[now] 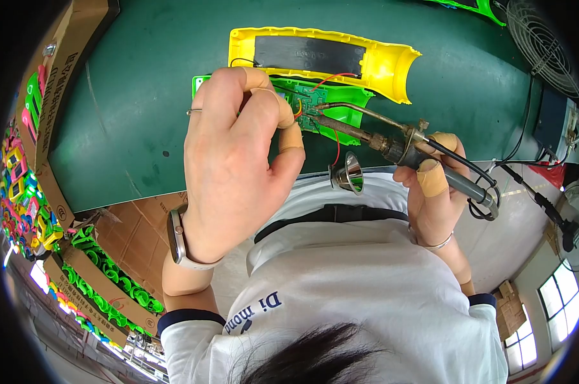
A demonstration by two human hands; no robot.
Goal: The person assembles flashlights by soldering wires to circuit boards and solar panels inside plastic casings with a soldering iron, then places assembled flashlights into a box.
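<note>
My left hand (235, 144) is closed over the left part of a green plastic shell (352, 116), fingertips pinched beside a green circuit board (310, 96). What they pinch is hidden; short coloured wires show next to them. My right hand (438, 198) is wrapped round the handle of a soldering iron (398, 152), whose tip and thin feed tube reach the board. Behind the green shell lies a yellow shell (392, 63) with a black block (309, 55) inside. A shiny reflector cup (351, 173) is at the table's near edge, a red wire running toward it.
The green table (129, 121) carries a wire-guard fan (539, 38) and a blue-grey box (554, 125) at the right, with black cables near it. Cartons (59, 121) stand at the left; green and colourful parts fill boxes (104, 291) below.
</note>
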